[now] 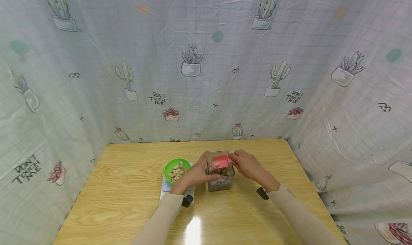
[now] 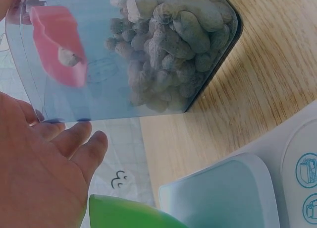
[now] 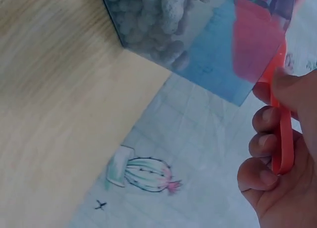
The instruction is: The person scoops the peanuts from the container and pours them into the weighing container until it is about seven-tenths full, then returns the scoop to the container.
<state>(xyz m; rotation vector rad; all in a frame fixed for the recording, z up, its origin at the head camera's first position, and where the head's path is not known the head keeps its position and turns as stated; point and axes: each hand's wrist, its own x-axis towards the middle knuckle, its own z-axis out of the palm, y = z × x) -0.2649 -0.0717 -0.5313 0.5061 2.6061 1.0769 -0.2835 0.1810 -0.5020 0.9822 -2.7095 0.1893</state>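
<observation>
A clear, square-sided container (image 1: 210, 186) partly filled with peanuts (image 2: 173, 44) stands on the table. My left hand (image 1: 197, 171) holds it at the left, thumb across the near side and fingers (image 2: 89, 143) against the wall. My right hand (image 1: 248, 164) grips the handle of a red scoop (image 1: 220, 161) at the container's right rim. The scoop's bowl is inside the container's upper part, above most of the peanuts, with a peanut (image 2: 68, 57) showing in it. In the right wrist view, curled fingers wrap the red handle (image 3: 285, 143).
Left of the container, a green bowl (image 1: 166, 168) with several peanuts sits on a white kitchen scale (image 1: 163, 196), partly behind my left forearm. The wooden table (image 1: 128, 187) meets a cactus-print curtain (image 1: 206, 105) at its back and sides.
</observation>
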